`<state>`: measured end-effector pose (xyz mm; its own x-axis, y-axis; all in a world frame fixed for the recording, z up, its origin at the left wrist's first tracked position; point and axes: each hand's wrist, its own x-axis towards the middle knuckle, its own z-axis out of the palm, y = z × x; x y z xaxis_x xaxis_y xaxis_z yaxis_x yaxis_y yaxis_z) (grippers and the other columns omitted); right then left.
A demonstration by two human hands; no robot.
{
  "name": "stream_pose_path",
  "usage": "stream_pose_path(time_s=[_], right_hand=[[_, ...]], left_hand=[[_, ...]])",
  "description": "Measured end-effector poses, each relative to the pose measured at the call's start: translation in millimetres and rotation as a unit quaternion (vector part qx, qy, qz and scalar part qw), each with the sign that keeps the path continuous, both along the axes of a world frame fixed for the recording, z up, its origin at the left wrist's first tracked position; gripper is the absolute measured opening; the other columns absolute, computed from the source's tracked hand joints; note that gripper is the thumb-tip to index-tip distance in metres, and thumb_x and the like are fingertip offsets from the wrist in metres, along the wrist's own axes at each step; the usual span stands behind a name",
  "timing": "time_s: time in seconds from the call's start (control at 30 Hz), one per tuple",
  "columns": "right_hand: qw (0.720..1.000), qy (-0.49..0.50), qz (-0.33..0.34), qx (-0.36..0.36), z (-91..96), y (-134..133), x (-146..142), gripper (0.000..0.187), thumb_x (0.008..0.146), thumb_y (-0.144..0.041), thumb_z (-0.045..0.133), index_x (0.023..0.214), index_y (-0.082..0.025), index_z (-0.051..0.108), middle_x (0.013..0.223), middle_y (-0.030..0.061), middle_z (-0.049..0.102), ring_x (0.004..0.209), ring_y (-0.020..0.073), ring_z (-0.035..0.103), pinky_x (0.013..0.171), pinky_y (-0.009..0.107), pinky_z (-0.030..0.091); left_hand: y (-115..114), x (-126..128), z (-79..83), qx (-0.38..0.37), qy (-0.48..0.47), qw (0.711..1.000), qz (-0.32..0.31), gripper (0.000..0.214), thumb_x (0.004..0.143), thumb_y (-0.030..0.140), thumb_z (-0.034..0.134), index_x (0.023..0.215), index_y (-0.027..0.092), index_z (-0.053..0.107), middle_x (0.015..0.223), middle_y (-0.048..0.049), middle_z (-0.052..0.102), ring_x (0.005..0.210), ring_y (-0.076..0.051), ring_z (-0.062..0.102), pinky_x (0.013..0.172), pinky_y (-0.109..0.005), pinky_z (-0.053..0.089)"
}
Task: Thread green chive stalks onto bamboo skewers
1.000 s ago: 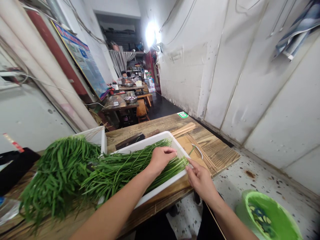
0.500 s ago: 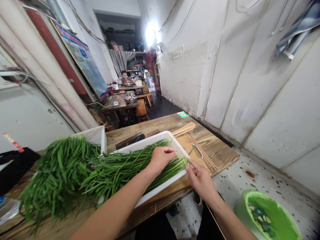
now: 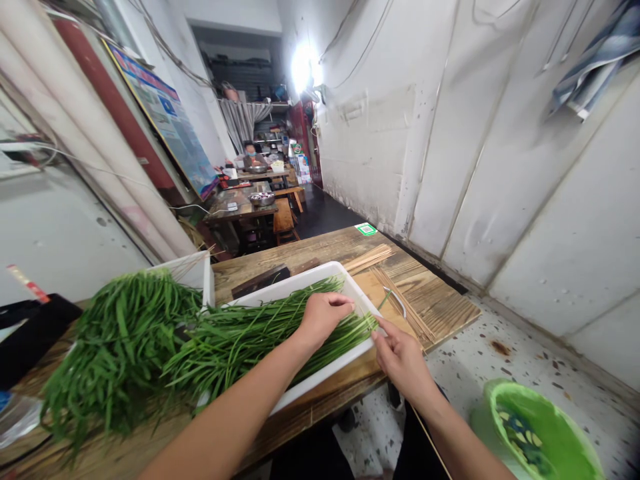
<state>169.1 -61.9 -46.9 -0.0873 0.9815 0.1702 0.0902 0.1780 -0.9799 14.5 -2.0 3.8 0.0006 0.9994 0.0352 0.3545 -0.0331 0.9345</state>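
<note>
Left grip (image 3: 323,315) clasps chives (image 3: 240,340) in tray (image 3: 300,277), steadying them; right grip (image 3: 403,360), at four o'clock, pinches their cut ends.

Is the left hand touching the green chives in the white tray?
Touching. The head view shows the left hand resting directly on the chives in the white tray, with no gap.

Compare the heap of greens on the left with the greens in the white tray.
The left heap is piled high and splayed; the tray greens lie flat and lined up lengthways in the white tray. The left heap looks darker; the tray greens pale toward their ends. No hand touches the left heap; the left hand rests on the tray greens, the right hand at their ends. Both are long, thin green leaves.
</note>
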Motion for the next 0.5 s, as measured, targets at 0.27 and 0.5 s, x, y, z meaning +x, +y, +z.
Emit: stream_pose_path(time_s=[0.27,0.5], right_hand=[[1.000,-0.003,0.005,0.002,3.8,-0.6,0.6,0.048,0.088,-0.038,0.048,0.125,-0.007,0.053,0.047,-0.0077,0.033,0.038,0.0073,0.028,0.036,0.020,0.023],[1.000,-0.005,0.011,0.004,2.8,-0.7,0.5,0.046,0.089,-0.038,0.047,0.125,-0.009,0.053,0.047,-0.0078,0.033,0.038,0.0082,0.030,0.036,0.020,0.025]], left_hand=[[0.6,0.3,-0.4,-0.006,0.014,1.000,0.003,0.019,0.064,0.022,0.066,0.078,0.012,0.074,0.076,-0.0059,0.074,0.072,-0.019,0.066,0.069,-0.027,0.048],[1.6,-0.9,-2.5,-0.002,0.013,1.000,0.000,0.021,0.063,0.023,0.067,0.079,0.012,0.074,0.078,-0.0067,0.074,0.073,-0.020,0.066,0.070,-0.027,0.048]])
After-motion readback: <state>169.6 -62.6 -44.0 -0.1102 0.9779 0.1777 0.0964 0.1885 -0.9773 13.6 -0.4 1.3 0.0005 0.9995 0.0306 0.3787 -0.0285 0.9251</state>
